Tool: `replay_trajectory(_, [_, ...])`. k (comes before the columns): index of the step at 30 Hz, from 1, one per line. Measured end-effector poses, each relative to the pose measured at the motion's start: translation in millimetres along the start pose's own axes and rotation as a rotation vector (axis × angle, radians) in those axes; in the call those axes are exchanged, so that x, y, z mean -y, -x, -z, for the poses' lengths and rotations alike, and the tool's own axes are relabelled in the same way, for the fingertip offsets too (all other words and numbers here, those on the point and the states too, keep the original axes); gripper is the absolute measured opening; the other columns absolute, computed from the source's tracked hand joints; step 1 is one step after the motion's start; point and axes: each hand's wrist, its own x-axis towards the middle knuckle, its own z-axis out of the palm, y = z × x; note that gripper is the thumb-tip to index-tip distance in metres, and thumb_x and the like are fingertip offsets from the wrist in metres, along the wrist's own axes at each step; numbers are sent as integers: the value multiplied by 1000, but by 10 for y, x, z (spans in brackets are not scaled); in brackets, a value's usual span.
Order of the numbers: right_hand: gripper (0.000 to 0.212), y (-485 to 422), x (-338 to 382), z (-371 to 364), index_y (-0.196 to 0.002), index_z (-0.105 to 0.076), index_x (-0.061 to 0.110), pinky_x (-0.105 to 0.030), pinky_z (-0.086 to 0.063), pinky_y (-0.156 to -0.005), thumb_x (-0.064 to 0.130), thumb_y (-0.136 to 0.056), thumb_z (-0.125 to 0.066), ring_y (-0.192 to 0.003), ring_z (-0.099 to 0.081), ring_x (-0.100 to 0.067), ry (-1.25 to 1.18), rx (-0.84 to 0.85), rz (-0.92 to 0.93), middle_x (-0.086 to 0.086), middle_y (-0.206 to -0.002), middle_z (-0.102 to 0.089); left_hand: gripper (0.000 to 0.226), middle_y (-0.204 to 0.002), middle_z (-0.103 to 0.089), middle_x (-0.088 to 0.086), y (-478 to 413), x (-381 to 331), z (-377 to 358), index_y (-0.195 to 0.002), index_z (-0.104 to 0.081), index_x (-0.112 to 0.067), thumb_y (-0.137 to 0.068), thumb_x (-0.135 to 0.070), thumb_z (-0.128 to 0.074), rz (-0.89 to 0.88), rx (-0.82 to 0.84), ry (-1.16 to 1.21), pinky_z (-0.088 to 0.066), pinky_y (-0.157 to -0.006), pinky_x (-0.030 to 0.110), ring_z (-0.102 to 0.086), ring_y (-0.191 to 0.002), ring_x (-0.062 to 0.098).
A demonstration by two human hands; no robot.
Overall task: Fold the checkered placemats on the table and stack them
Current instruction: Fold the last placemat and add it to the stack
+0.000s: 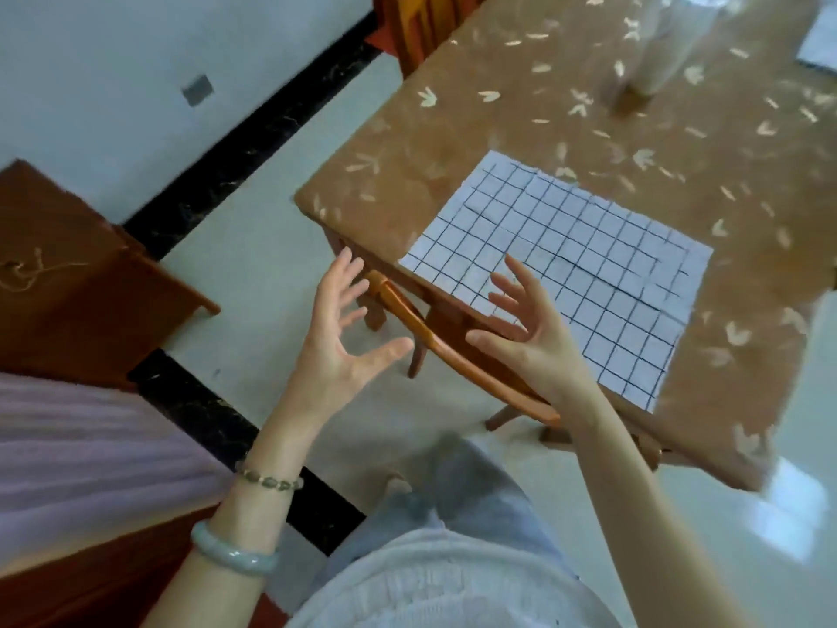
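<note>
A white placemat point(584, 260) with a dark grid lies flat and unfolded near the front left corner of the brown leaf-patterned table point(453, 142). My left hand point(339, 337) is raised in the air over the floor, left of the table corner, fingers spread and holding nothing. My right hand point(530, 333) hovers over the table's near edge, its spread fingertips overlapping the placemat's near side; whether it touches the mat I cannot tell. A corner of another pale sheet point(820, 43) shows at the far right edge.
A wooden chair point(453, 351) is tucked under the table's near edge below my hands. Another wooden chair point(416, 24) stands at the far end. A white column-like object point(666, 43) stands on the table. Wooden furniture point(77, 274) sits to the left.
</note>
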Motion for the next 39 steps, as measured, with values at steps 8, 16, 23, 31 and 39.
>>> replay_trajectory(8, [91,-189,-134,479,-143,-29,39,-35,-42,-105,36,-66,-78,-126,-46,-4,-41,-252,-53,6,-140,-45,102,-154,-29,-9,-900,-82,-477,-150,-15,-33,-72,-37,-80,-41,274,75,-36,-112,32,-35,-138,4])
replay_trajectory(16, [92,-604,-165,1108,-144,-26,37,-32,-42,-106,30,-68,-77,-126,-45,-1,-55,-319,-88,8,-141,-44,98,-153,-29,-10,-1612,-273,-951,-151,-16,-29,-74,-25,-77,-26,342,45,-35,-112,31,-35,-136,0])
replay_trajectory(23, [89,-885,-243,1641,-141,-29,39,-31,-42,-105,34,-66,-77,-126,-45,-1,-73,-388,-134,9,-140,-44,97,-153,-29,-8,-2325,-306,-1268,-151,-16,-27,-74,-30,-76,-4,447,-11,-35,-112,30,-36,-136,1])
replay_trajectory(31, [90,-1216,-561,2079,-143,-23,38,-22,-40,-102,18,-74,-77,-126,-44,-2,4,-475,-209,6,-141,-42,100,-151,-30,-13,-3043,-100,-1671,-150,-17,-33,-70,-40,-78,-16,612,-94,-35,-112,35,-35,-136,1])
replay_trajectory(39, [62,-1655,-1337,2746,-142,-37,26,-33,-37,-107,14,-87,-64,-127,-43,-14,373,-529,-364,2,-141,-45,73,-155,-26,-9,-4053,434,-1869,-149,-23,-33,-88,-47,-61,-39,712,-585,-27,-115,41,-25,-141,10])
